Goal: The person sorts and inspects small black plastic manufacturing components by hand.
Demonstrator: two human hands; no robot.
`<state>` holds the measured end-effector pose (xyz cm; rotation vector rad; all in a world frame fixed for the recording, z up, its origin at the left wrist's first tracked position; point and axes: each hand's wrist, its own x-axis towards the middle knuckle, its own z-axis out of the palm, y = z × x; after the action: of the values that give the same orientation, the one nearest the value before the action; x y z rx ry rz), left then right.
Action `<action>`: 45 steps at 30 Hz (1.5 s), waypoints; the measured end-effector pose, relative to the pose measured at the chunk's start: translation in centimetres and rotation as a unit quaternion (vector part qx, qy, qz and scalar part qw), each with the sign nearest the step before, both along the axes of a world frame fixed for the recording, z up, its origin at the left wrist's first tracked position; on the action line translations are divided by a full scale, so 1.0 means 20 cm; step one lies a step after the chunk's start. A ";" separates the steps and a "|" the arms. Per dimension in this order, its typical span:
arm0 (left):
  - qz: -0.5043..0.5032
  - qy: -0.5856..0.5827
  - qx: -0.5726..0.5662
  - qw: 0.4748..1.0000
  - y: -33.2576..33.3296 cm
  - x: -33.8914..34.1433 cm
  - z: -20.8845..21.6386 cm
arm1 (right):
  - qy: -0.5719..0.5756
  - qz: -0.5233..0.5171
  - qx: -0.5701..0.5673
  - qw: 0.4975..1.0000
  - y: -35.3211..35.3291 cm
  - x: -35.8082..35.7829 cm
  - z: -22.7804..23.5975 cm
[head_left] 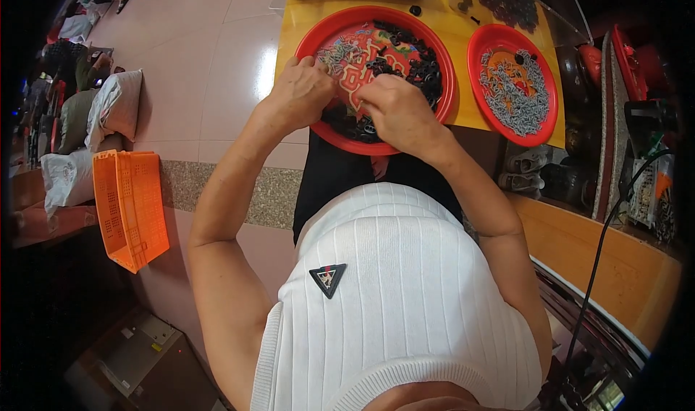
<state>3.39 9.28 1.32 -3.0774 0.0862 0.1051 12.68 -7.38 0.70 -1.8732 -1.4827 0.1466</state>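
A round red tray [450,96] with a printed pattern lies in front of me, its near rim over my lap. Small black plastic parts [428,74] are spread along its right and near sides, and a loose group of grey screws [342,55] lies at its far left. My left hand [302,92] is over the tray's left rim beside those screws, fingers curled together. Over the middle, my right hand [399,112] has thumb and fingertips pinched close to the patterned bottom. What either hand holds, if anything, is too small or hidden to make out.
A second red tray [473,67] of grey screws [532,99] stands to the right on the yellow table [463,114]. Clear bins of dark parts [499,5] are at the back. An orange crate [130,208] and white sacks [116,107] are on the left; a black cable [597,259] hangs right.
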 end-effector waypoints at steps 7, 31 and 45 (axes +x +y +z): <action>0.014 -0.070 -0.082 0.994 0.01 -0.06 0.03 | -0.101 0.053 -0.058 0.992 0.11 -0.06 -0.03; 0.146 -0.200 -0.868 0.429 -0.38 -0.17 -0.05 | 0.410 -0.068 0.044 0.909 -0.14 -0.11 0.09; 0.172 -0.269 -0.757 0.570 -0.48 -0.16 -0.05 | 0.629 -0.010 0.019 0.777 -0.17 -0.08 0.09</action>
<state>0.29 -0.38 0.32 -4.3026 -0.9802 -1.8818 11.06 -10.84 2.59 -1.1960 -0.4796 1.1034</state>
